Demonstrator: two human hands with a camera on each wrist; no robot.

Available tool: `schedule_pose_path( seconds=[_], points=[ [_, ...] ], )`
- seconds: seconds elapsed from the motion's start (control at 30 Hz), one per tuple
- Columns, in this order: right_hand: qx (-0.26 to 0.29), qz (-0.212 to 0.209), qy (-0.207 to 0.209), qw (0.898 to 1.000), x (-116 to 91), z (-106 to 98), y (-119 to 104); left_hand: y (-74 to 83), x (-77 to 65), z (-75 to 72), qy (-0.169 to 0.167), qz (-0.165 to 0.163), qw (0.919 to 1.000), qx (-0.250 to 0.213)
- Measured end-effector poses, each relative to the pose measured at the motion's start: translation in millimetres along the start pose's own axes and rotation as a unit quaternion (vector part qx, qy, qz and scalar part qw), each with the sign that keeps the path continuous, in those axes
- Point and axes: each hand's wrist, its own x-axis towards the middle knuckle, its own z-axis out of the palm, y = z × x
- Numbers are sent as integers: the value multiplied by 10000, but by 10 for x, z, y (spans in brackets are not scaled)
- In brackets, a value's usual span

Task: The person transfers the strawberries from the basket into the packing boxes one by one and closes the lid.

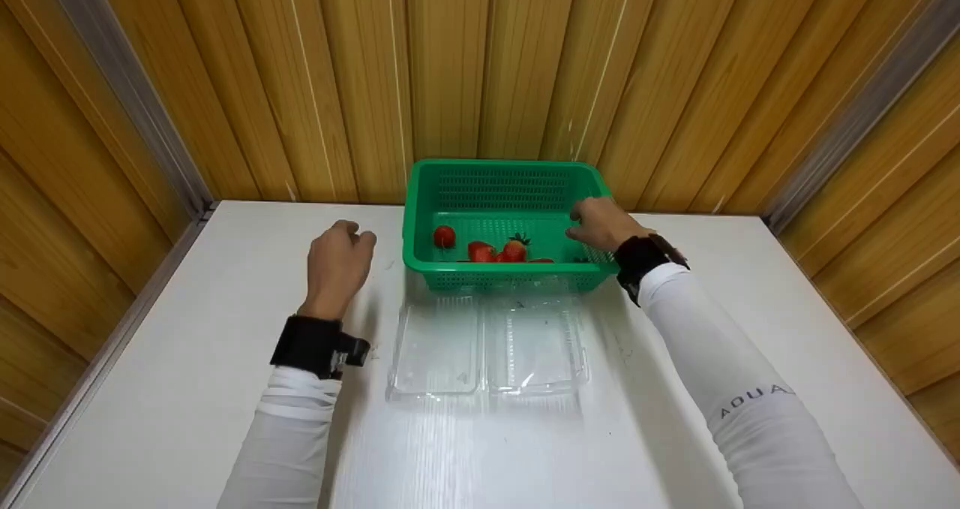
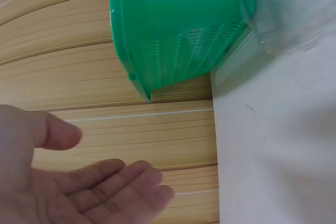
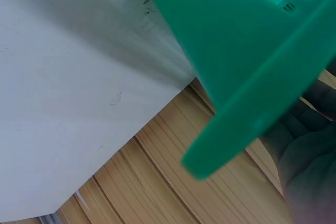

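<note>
The right hand (image 1: 604, 224) reaches over the right side of a green, rectangular, slotted plastic basket (image 1: 510, 267), fingers loosely bent and thumb apart, with nothing visible in its grasp. Red strawberries (image 1: 514, 251) lie inside, most near the front wall and one apart at the left. The left hand (image 1: 335, 261) hangs empty beside the basket's left side, fingers relaxed above the white tabletop (image 1: 225, 344). A clear plastic container (image 1: 439, 351) with two shallow sections lies just in front (no fruit shows in it). The step in hand looks like reaching for a strawberry; next, the right fingers would need to lower and pinch one gently, since soft fruit probably bruises.
</note>
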Motion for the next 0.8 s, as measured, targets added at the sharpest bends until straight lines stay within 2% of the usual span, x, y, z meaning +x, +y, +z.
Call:
schedule_pose_path(
  seconds=[0.17, 0.33, 0.47, 0.63, 0.8],
  points=[
    [173, -38, -161, 9997, -49, -3, -55, -65, -187, 1, 63, -39, 9999, 124],
    [225, 48, -397, 9989, -61, -9, -100, -98, -354, 88, -40, -77, 9999, 133],
    [231, 184, -539, 9981, -65, 2, -111, -106, -481, 209, -394, -160, 9990, 154],
    [256, 324, -727, 9965, -94, 48, -94, -160, -603, 371, -900, -475, 9946, 207],
    [288, 385, -804, 9956, -115, 102, -62, -218, -650, 446, -1059, -769, 9914, 95]
  ],
)
